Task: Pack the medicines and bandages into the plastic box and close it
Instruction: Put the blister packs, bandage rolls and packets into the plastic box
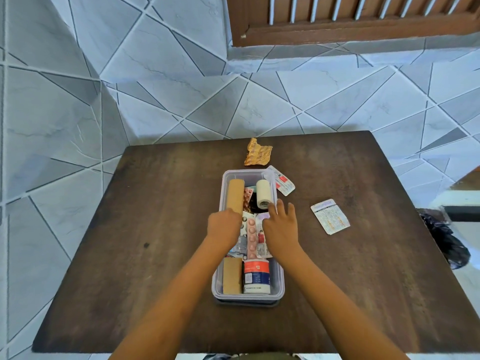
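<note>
A dark wooden table (155, 229) stands on a floor (78, 100) of pale grey marbled tiles cut by dark diagonal lines. Beyond the table's far edge, a brown wooden door (337, 22) with slats sits above a tiled step (311, 53). Daylight falls evenly. A black bag (446, 245) lies off the right edge.

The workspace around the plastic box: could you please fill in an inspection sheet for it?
Surface: dark wooden table, worn.
Job's things: open plastic box holding a tan bandage roll, white tape roll, blister strips and a labelled roll; three packs outside: gold strip, silver strip, a strip at the box's far corner.
Clutter: nothing seen.
Hands: left hand on the tan roll; right hand spread over the strips.
Cables: nothing seen.
Surroundings: tiled wall, black bag.
</note>
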Action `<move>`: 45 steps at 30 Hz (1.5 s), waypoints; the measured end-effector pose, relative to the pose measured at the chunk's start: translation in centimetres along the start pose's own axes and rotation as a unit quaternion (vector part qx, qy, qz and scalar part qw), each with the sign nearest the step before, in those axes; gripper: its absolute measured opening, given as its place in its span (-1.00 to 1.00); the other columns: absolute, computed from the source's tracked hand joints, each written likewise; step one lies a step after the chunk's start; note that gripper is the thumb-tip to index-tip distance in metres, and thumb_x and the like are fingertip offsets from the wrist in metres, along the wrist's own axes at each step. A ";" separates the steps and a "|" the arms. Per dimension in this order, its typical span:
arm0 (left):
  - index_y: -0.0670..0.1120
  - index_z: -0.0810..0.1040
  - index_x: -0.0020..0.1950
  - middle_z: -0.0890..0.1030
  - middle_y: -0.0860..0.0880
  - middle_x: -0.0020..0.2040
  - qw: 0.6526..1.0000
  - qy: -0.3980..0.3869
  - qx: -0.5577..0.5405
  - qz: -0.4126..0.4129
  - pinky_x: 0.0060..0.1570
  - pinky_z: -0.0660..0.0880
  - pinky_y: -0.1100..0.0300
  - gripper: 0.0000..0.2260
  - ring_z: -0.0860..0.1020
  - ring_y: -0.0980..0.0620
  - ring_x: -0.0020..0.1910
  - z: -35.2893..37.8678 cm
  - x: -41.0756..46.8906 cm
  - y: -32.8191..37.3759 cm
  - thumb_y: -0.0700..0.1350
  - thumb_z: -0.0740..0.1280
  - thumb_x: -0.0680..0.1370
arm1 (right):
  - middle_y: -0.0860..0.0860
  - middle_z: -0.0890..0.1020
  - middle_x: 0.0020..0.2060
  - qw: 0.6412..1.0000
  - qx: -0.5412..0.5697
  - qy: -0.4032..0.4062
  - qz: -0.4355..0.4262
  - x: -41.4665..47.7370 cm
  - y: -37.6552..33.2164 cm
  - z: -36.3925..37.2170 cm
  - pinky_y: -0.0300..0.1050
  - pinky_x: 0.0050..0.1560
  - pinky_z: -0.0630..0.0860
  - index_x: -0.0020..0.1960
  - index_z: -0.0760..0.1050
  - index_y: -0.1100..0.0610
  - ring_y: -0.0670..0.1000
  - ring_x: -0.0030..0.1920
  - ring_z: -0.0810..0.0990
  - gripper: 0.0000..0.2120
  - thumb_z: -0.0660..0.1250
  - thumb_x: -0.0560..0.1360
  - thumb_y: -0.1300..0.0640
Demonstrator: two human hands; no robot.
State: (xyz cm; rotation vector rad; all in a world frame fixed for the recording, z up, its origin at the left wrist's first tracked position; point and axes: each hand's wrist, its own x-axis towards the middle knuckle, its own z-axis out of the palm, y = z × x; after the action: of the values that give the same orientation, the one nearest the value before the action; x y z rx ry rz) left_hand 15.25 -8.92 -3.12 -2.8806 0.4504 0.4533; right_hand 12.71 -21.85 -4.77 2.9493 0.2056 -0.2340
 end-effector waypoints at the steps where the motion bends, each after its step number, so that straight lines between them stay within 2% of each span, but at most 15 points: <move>1: -0.17 0.55 0.16 0.53 -0.14 0.19 1.000 0.002 0.014 0.007 -0.27 0.42 0.14 -0.77 0.59 -0.13 0.11 0.0 -0.1 0.2 -0.29 0.23 0.54 | 0.17 0.26 0.46 1.000 0.008 -0.008 -0.007 0.1 0.2 0.2 0.21 0.48 0.03 0.29 0.47 0.12 0.22 0.50 0.10 -0.66 0.19 0.54 0.09; 4: -0.16 0.55 0.16 0.54 -0.13 0.19 1.000 -0.012 0.021 0.011 -0.18 0.41 0.12 -0.79 0.59 -0.11 0.11 -0.1 -0.1 0.3 -0.25 0.24 0.55 | 0.14 0.20 0.49 0.995 0.093 -0.023 -0.011 0.0 0.7 0.4 0.20 0.48 -0.03 0.32 0.42 0.12 0.20 0.51 0.05 -0.63 0.19 0.54 0.08; 6: -0.16 0.57 0.11 0.60 -0.11 0.12 1.000 -0.006 0.004 0.000 -0.10 0.49 0.11 -0.82 0.60 -0.11 0.07 -1.1 0.2 0.2 -0.21 0.23 0.56 | 0.13 0.37 0.40 0.981 0.191 0.037 -0.011 -0.5 1.7 0.3 0.13 0.43 0.16 0.20 0.53 0.14 0.18 0.44 0.24 -0.69 0.26 0.49 0.08; 8: -0.13 0.59 0.07 0.64 -0.11 0.05 0.999 0.040 -0.032 -0.004 -0.08 0.52 0.10 -0.81 0.62 -0.10 0.01 -2.8 1.1 0.3 -0.17 0.22 0.56 | 0.13 0.52 0.25 0.953 0.271 0.135 0.010 -1.2 3.2 0.2 0.07 0.24 0.40 0.09 0.58 0.15 0.17 0.26 0.47 -0.76 0.30 0.47 0.13; 10: -0.09 0.61 0.07 0.65 -0.10 0.02 0.992 0.086 -0.093 0.006 -0.06 0.54 0.11 -0.79 0.62 -0.08 -0.02 -4.7 2.4 0.9 -0.14 0.19 0.57 | 0.12 0.58 0.13 0.924 0.336 0.171 0.067 -1.4 5.0 0.3 0.00 0.03 0.49 0.07 0.58 0.16 0.14 0.09 0.57 -0.80 0.29 0.47 0.17; 13: -0.09 0.63 0.04 0.66 -0.08 0.03 0.976 0.115 -0.181 0.045 0.01 0.53 0.13 -0.79 0.60 -0.04 0.01 -6.9 5.1 3.1 -0.14 0.21 0.56 | 0.12 0.59 0.09 0.891 0.394 0.126 0.185 -1.0 8.6 1.2 -0.04 -0.04 0.51 0.10 0.55 0.17 0.13 0.06 0.58 -0.78 0.24 0.49 0.21; 15: -0.10 0.63 0.04 0.64 -0.11 0.09 0.970 0.112 -0.196 0.095 0.05 0.53 0.05 -0.81 0.57 -0.09 0.07 -7.5 7.3 4.8 -0.17 0.23 0.55 | 0.11 0.57 0.12 0.896 0.371 0.074 0.232 -0.6 10.8 2.0 -0.07 -0.01 0.49 0.13 0.53 0.16 0.12 0.09 0.57 -0.76 0.22 0.50 0.20; 18: -0.10 0.58 0.16 0.60 -0.14 0.17 0.978 0.074 -0.117 0.158 0.12 0.45 0.06 -0.77 0.51 -0.12 0.18 -7.8 10.9 7.5 -0.21 0.28 0.53 | 0.15 0.50 0.19 0.900 0.344 0.015 0.268 0.5 12.9 3.1 -0.03 0.03 0.47 0.20 0.45 0.19 0.16 0.19 0.49 -0.71 0.23 0.49 0.20; 23: -0.10 0.46 0.30 0.54 -0.14 0.26 0.983 0.052 0.063 0.161 0.29 0.33 0.00 -0.66 0.44 -0.14 0.29 -6.4 15.4 10.1 -0.23 0.28 0.53 | 0.18 0.39 0.26 0.884 0.322 -0.052 0.335 2.6 13.8 4.6 0.02 0.16 0.45 0.26 0.33 0.22 0.18 0.27 0.39 -0.57 0.35 0.45 0.15; 27: -0.15 0.43 0.30 0.52 -0.15 0.28 0.988 0.015 0.076 0.131 0.35 0.26 -0.06 -0.68 0.43 -0.15 0.32 -5.0 16.8 10.8 -0.19 0.26 0.54 | 0.20 0.38 0.25 0.868 0.339 -0.060 0.358 3.4 14.3 5.1 0.04 0.19 0.45 0.25 0.31 0.23 0.19 0.27 0.38 -0.47 0.43 0.40 0.07; 33: -0.14 0.54 0.19 0.58 -0.13 0.22 0.985 0.039 0.086 0.147 0.29 0.29 0.00 -0.77 0.43 -0.11 0.27 -5.1 17.4 10.7 -0.17 0.27 0.55 | 0.23 0.38 0.26 0.853 0.338 -0.095 0.386 3.8 15.1 5.0 0.06 0.23 0.40 0.28 0.29 0.22 0.22 0.28 0.39 -0.35 0.50 0.33 0.01; 36: -0.09 0.56 0.17 0.60 -0.11 0.18 0.985 0.076 0.026 0.150 0.27 0.31 0.03 -0.78 0.45 -0.09 0.24 -6.3 16.9 9.8 -0.12 0.28 0.54 | 0.21 0.46 0.22 0.849 0.354 -0.090 0.383 3.9 15.2 4.6 0.06 0.18 0.42 0.24 0.35 0.19 0.22 0.24 0.45 -0.43 0.48 0.34 0.02; 38: -0.08 0.54 0.18 0.60 -0.12 0.18 0.980 0.123 -0.066 0.145 0.24 0.35 0.06 -0.79 0.49 -0.09 0.21 -7.4 16.5 9.6 -0.12 0.25 0.57 | 0.15 0.55 0.14 0.827 0.402 -0.065 0.388 3.8 16.0 4.3 -0.01 0.01 0.45 0.14 0.44 0.15 0.18 0.16 0.53 -0.65 0.41 0.40 0.11; 42: -0.15 0.48 0.29 0.56 -0.19 0.25 0.941 0.161 -0.291 0.067 0.23 0.43 0.08 -0.71 0.54 -0.14 0.22 -10.0 13.5 7.0 -0.09 0.19 0.61 | 0.02 0.57 -0.24 0.782 0.517 0.029 0.347 2.6 16.2 1.7 -0.16 -0.30 0.39 -0.10 0.48 0.13 0.11 -0.10 0.54 -0.97 0.27 0.47 0.21; 45: -0.12 0.53 0.16 0.62 -0.14 0.16 0.919 0.186 -0.349 0.004 0.04 0.46 0.18 -0.79 0.59 -0.08 0.11 -10.8 11.3 3.4 -0.08 0.24 0.58 | 0.08 0.59 -0.25 0.746 0.592 0.106 0.287 1.6 15.0 -1.5 -0.03 -0.15 0.53 -0.21 0.44 0.11 0.09 -0.15 0.57 -0.90 0.34 0.46 0.22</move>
State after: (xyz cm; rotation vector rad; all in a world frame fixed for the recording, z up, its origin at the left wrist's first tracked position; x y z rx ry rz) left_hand 27.29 -17.59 2.84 -3.6858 0.4158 0.0520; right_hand 16.73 -36.04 -1.13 3.9887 -1.3139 0.1500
